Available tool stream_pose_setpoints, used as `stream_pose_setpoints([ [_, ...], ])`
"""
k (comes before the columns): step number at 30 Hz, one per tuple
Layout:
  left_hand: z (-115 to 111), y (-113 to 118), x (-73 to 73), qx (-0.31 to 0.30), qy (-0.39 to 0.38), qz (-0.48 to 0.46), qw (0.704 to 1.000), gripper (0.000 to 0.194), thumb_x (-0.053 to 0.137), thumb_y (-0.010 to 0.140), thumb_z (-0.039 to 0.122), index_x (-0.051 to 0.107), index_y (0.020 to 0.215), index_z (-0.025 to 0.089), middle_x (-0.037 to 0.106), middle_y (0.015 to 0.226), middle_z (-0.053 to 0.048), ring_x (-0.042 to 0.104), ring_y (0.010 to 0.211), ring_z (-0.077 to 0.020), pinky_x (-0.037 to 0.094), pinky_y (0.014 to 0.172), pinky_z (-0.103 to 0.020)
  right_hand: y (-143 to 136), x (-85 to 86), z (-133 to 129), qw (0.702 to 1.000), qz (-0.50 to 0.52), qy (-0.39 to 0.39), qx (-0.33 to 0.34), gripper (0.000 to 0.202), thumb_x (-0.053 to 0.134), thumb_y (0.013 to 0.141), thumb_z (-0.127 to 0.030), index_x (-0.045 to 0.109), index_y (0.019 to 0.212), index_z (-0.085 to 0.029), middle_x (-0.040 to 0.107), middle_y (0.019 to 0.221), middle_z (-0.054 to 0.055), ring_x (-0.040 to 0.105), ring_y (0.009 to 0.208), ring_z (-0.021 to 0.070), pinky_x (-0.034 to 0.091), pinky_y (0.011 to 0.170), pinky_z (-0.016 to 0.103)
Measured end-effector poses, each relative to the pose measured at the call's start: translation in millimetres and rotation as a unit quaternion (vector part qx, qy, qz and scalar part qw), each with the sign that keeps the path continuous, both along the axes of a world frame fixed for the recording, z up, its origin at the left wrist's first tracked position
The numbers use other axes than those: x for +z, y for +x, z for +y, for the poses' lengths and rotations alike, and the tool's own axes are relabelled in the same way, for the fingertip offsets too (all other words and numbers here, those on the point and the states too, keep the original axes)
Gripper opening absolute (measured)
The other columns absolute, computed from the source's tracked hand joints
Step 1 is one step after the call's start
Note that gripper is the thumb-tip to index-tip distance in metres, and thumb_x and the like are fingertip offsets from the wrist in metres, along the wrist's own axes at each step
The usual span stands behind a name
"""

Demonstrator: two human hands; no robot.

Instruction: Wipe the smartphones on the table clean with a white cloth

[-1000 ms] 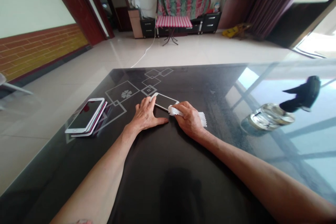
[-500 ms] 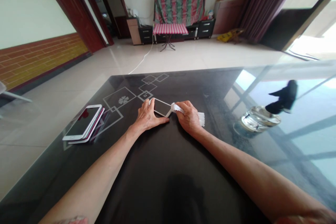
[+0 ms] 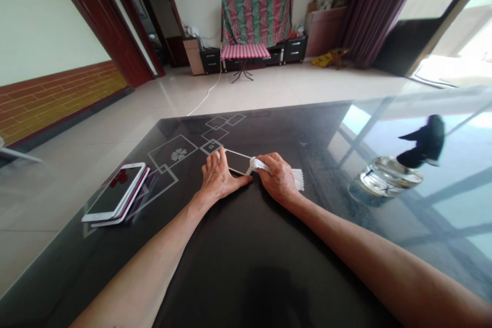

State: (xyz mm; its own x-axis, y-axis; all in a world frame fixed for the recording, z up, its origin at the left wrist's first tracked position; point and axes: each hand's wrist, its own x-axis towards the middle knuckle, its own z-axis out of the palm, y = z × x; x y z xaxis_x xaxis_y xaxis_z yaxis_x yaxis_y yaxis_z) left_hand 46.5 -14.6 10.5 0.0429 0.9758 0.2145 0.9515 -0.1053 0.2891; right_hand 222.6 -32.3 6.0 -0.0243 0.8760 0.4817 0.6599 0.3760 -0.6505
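A white-framed phone (image 3: 239, 161) lies on the dark glossy table (image 3: 226, 246) between my hands. My left hand (image 3: 220, 177) grips its left end, with the thumb along the near edge and the fingers at the far edge. In my right hand (image 3: 279, 177) is a bunched white cloth (image 3: 298, 179); one end pokes out at the fingertips and touches the phone's right end, and a serrated edge shows beyond the palm.
Several stacked phones (image 3: 115, 192) lie at the table's left edge. On the right stands a clear bottle (image 3: 384, 179) with a black spray head (image 3: 425, 143). Across the floor is a small striped table (image 3: 245, 52).
The view has tilted up slightly. Both hands stay at the phone, with the cloth still pressed at its right end.
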Motion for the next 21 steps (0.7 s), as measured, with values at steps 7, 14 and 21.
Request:
stream_pose_setpoints([
  [7, -1, 5, 1.9, 0.001, -0.002, -0.008, 1.000, 0.114, 0.061, 0.060, 0.073, 0.013, 0.145, 0.014, 0.039, 0.136, -0.021, 0.032, 0.130, -0.0406, 0.031, 0.101, -0.055, 1, -1.4, 2, 1.000, 0.005, 0.007, -0.004, 0.025, 0.052, 0.080, -0.017, 0.070, 0.095, -0.024, 0.064, 0.094, 0.004, 0.060, 0.087, 0.0192, 0.047, 0.083, 0.031],
  [14, 3, -10, 7.8, -0.045, -0.065, 0.006, 0.997, 0.114, 0.066, 0.058, 0.067, 0.013, 0.147, 0.018, 0.027, 0.149, -0.020, 0.022, 0.139, -0.0406, 0.027, 0.106, -0.053, 1, -1.3, 1, 1.000, 0.010, 0.017, -0.001, 0.023, 0.052, 0.081, -0.020, 0.070, 0.095, -0.025, 0.064, 0.092, 0.004, 0.061, 0.086, 0.0188, 0.047, 0.081, 0.030],
  [21, 8, -49, 38.5, -0.186, -0.180, 0.019, 0.966, 0.117, 0.070, 0.059, 0.062, 0.011, 0.150, 0.020, 0.004, 0.158, -0.016, 0.005, 0.145, -0.0334, 0.018, 0.115, -0.049, -1, 1.0, 0, 1.000, 0.008, 0.008, -0.001, 0.020, 0.055, 0.082, -0.022, 0.071, 0.095, -0.025, 0.064, 0.091, 0.003, 0.061, 0.083, 0.0181, 0.046, 0.079, 0.029],
])
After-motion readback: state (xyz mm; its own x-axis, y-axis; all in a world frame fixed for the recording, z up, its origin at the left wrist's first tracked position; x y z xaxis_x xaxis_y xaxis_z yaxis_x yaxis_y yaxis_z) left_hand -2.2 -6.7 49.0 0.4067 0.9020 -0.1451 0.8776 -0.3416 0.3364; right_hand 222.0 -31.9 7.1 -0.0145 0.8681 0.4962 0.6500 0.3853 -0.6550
